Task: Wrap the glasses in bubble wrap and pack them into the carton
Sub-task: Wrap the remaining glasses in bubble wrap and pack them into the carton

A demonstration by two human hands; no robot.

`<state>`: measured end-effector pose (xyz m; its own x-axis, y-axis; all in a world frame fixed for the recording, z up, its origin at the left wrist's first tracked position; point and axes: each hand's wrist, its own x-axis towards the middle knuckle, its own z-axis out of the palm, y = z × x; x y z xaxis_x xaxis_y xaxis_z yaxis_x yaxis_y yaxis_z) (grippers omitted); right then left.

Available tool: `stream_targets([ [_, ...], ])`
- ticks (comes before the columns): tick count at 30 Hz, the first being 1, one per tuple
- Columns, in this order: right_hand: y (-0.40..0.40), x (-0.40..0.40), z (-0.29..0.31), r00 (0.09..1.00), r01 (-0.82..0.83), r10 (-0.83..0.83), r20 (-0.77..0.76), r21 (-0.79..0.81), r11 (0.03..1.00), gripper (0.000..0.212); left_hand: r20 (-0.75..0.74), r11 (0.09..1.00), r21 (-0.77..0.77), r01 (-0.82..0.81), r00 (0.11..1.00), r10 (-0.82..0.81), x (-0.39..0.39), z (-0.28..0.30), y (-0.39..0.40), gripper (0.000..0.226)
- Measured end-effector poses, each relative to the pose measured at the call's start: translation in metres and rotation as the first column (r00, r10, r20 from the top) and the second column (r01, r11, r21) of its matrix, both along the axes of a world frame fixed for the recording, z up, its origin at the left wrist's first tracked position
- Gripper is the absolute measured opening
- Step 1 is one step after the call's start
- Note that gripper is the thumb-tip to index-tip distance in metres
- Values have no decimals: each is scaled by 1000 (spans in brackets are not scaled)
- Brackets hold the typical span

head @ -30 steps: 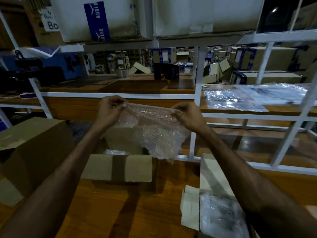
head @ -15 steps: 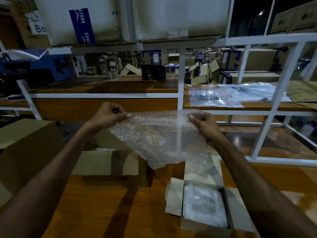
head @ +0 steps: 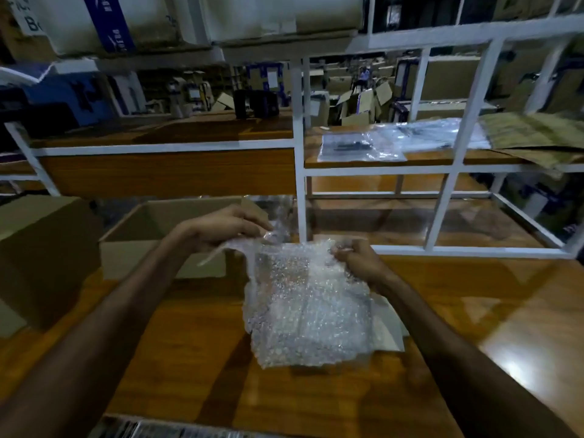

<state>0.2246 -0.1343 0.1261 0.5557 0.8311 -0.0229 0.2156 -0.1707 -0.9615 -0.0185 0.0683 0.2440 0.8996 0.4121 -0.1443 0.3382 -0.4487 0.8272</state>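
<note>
Head view: both hands point(head: 221, 230) point(head: 357, 263) pinch the bubble wrap's point(head: 303, 305) top corners, sheet hanging lengthwise downward.

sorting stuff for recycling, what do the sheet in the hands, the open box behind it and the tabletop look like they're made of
Sheet: clear plastic bubble wrap, going by the rows of small glinting bubbles and its see-through look.
Open box: plain brown cardboard, matte, with folded flaps.
Tabletop: looks like wood or a wood-look laminate with a glossy finish; grain lines and bright light reflections show, but which one I cannot tell.
</note>
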Motion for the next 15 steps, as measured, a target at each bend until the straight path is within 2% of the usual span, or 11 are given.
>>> stream_targets([
  [2, -6, -8, -16, 999, -34, 34, -8, -14, 999, 19, -15, 996, -85, 19, 1000, -21, 11, -16, -22, 23],
  [5, -15, -20, -35, 996, -94, 93, -17, -57, 994, 28, -134, 977, -207, 57, 987, -86, 25, -45, -45, 27],
  [9, -29, -28, -54, 994, -108, 104, -36, -168, 980, 24, -327, 974, -208, 90, 932, -157, 40, -89, -66, 32],
  [12, -33, -25, -68, 992, -127, 123, -33, -186, 974, 23, -338, 990, 22, 139, 933, -124, 47, -122, -74, 28],
  [15, -34, -21, -78, 994, -112, 113, -8, -197, 974, 24, -221, 941, 319, 114, 974, -43, 50, -154, -75, 19],
])
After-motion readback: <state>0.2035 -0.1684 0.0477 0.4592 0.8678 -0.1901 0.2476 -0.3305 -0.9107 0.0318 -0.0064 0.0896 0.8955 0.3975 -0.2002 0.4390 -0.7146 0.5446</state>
